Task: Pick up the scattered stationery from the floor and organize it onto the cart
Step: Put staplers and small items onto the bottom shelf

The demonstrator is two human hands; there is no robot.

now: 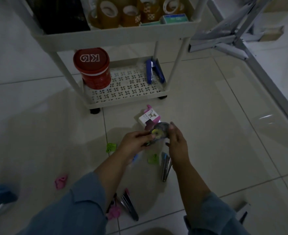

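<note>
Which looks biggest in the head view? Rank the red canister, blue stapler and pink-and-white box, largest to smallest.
1. Red canister, clearly largest.
2-3. Blue stapler and pink-and-white box look about alike; the box lies nearer the camera, so no ranking between them.

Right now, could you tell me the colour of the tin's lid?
Red lid, white lettering; head view.

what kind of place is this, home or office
Probably a dim room in a home or small office, hard to say which: glossy tiled floor, a white tiered cart holding packing tape rolls and a blue stapler, metal furniture legs at the right.
</note>
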